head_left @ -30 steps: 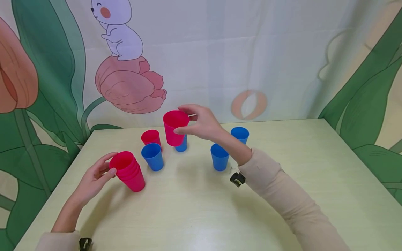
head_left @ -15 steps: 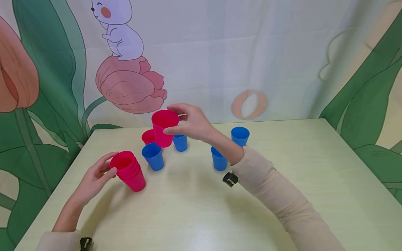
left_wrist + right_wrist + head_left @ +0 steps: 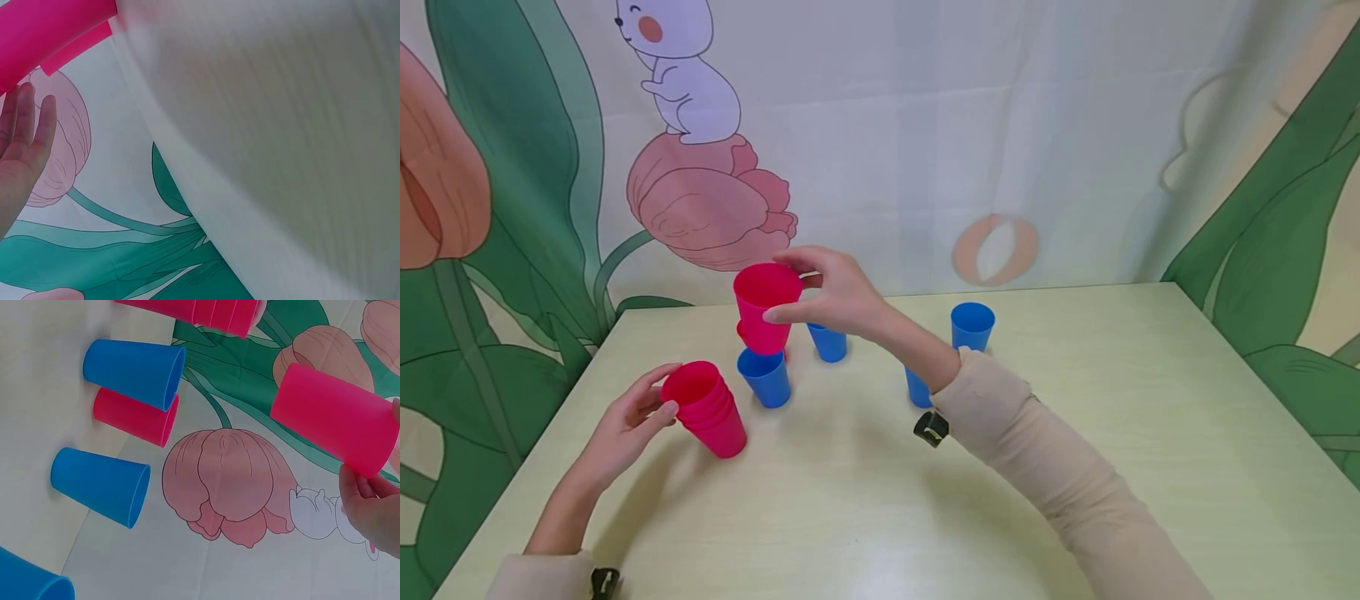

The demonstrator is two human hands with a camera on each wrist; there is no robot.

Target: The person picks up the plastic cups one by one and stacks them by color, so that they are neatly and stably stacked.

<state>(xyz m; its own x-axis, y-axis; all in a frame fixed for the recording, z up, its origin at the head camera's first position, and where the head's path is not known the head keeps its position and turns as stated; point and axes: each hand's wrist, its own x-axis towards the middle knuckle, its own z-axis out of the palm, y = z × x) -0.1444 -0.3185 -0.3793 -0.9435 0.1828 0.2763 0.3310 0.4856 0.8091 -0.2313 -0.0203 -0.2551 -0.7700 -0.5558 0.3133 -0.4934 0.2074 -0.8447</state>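
Note:
My left hand (image 3: 628,425) holds a stack of nested red cups (image 3: 718,425) near its rim, at the left of the table. The stack leans a little toward the hand. Between thumb and fingers, my right hand (image 3: 835,296) grips a single red cup (image 3: 760,308) by its upper side, mouth up. In the right wrist view this held cup (image 3: 337,419) hangs in the air, apart from the others. Below and behind it in the head view stand a blue cup (image 3: 766,382) and another red cup (image 3: 134,415), which is mostly hidden there.
Further blue cups stand upright on the pale table (image 3: 880,517): one behind the right hand (image 3: 829,342), one at the back (image 3: 972,325), and one partly covered by the right forearm (image 3: 917,389). A printed curtain (image 3: 880,150) hangs behind the table's back edge.
My right hand has carried the single red cup leftward through the air, over the left blue cup. The left hand and its stack have stayed in place.

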